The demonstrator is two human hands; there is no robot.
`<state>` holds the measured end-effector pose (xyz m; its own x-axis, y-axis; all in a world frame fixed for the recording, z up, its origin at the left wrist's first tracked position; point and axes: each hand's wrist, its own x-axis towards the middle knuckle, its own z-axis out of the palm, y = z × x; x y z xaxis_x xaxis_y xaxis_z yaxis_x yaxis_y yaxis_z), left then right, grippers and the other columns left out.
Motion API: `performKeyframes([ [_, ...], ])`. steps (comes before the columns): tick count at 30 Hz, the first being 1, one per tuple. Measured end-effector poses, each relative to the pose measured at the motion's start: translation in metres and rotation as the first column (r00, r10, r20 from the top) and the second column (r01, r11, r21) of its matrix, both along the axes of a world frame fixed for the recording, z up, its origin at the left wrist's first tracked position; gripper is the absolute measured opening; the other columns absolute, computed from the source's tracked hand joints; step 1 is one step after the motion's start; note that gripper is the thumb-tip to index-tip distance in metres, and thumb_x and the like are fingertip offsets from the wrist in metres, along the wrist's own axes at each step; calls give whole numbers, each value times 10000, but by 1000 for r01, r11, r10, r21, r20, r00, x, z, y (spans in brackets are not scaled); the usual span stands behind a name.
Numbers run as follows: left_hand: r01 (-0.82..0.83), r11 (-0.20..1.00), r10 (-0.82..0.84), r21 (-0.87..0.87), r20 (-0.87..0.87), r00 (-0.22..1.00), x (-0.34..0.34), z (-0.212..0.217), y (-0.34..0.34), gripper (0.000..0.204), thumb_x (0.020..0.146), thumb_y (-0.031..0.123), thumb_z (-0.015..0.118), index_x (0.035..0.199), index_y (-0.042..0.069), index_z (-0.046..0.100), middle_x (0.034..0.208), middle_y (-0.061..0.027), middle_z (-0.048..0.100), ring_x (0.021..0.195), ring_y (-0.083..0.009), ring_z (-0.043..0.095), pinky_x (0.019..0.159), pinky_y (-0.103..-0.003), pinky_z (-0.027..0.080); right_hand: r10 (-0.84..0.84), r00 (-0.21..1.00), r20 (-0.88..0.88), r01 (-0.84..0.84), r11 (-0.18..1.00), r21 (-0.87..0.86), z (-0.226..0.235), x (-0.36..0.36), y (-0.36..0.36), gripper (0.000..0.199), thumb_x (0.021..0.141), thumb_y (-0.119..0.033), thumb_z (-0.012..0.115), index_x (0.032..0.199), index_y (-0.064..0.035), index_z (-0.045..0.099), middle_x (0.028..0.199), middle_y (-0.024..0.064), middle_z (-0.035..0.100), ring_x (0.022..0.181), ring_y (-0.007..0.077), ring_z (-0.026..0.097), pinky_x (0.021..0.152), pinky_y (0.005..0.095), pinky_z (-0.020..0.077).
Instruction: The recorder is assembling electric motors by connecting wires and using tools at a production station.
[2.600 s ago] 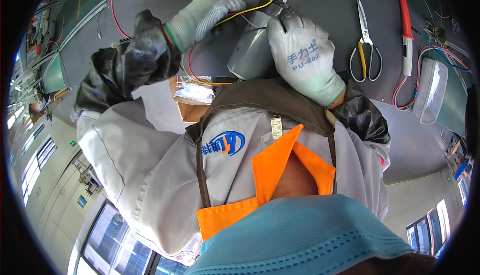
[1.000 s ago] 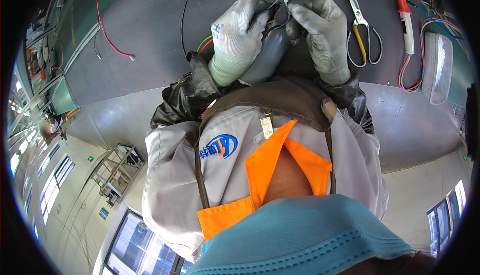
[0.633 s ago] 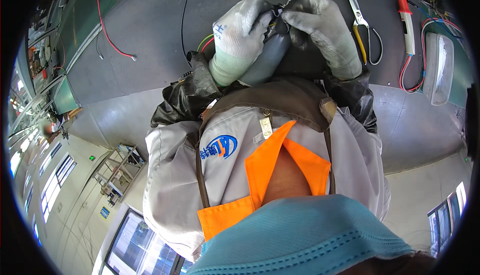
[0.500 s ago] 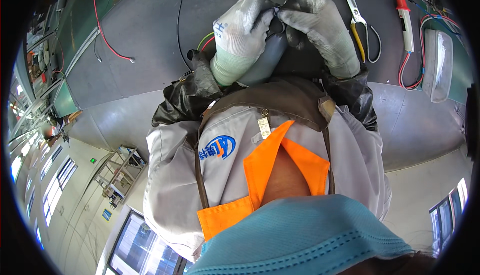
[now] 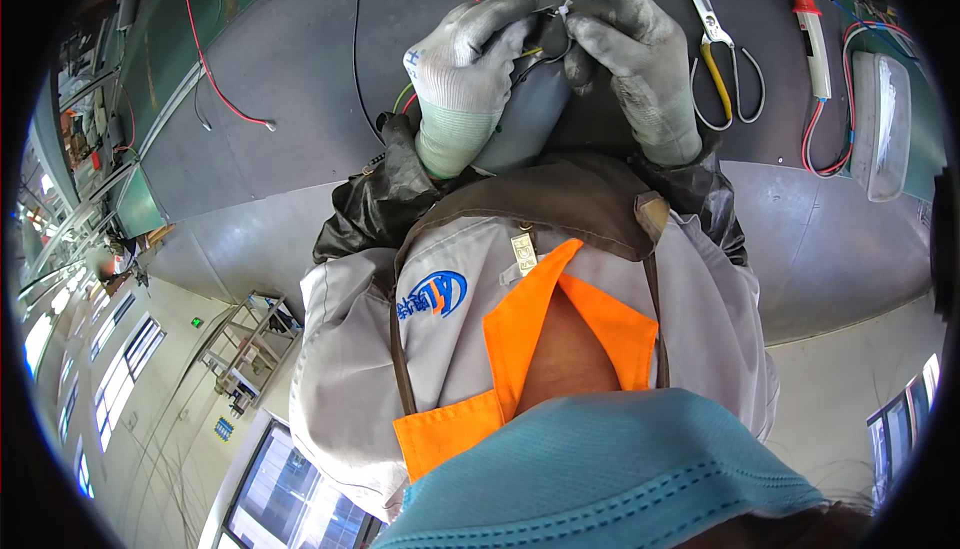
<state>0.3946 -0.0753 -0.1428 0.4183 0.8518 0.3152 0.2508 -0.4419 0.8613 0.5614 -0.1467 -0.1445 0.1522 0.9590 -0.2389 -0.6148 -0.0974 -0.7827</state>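
Observation:
My left hand (image 5: 465, 79), in a white knit glove with dirty grey fingertips, is closed with thumb and forefinger pinched on a thin dark wire. Red and yellow-green wires (image 5: 409, 97) run beneath it. My right hand (image 5: 645, 74), gloved alike, pinches the dark wire (image 5: 571, 41) near its small whitish tip (image 5: 565, 8); the tip is too small to name. The fingertips of the two hands are close together. Below them, near my apron, lies a smooth grey rounded body (image 5: 528, 129), partly covered by my left hand.
Scissors (image 5: 716, 39) with one yellow handle lie right of my right hand. Farther right are a red-and-white tool (image 5: 808, 34) with cables and a clear plastic box (image 5: 882, 129). A black cable (image 5: 358, 59) and a red wire (image 5: 205, 59) lie left on the grey table (image 5: 300, 119).
Both hands have shifted slightly; the left has moved left and its fingers have drawn away from the right's. The whitish tip and dark wire now show more plainly between them.

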Motion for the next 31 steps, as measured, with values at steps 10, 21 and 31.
performKeyframes([
  [10,12,1000,-12,1,-19,1000,-2,1,-1,186,866,-1,735,1050,23,755,938,-134,744,792,-208,718,718,-296,575,33,999,-21,-33,999,-5,0,3,4,571,928,20,655,1471,8,479,909,42,665,664,99,615,589,243,503],
  [21,26,979,-17,-204,44,999,3,6,-6,332,888,1,724,1216,36,688,1036,-133,738,866,-215,730,722,-272,574,256,816,519,-126,954,-272,31,0,16,228,944,-91,656,1164,-30,661,908,54,722,808,100,719,637,254,558],
  [31,52,998,-39,40,-269,962,-12,18,-6,553,980,188,683,1463,-6,496,1263,-185,696,1012,-315,732,879,-332,569,34,432,901,-142,989,30,-5,29,6,211,933,-122,685,1132,-73,733,1079,142,735,931,245,729,836,343,580],
])
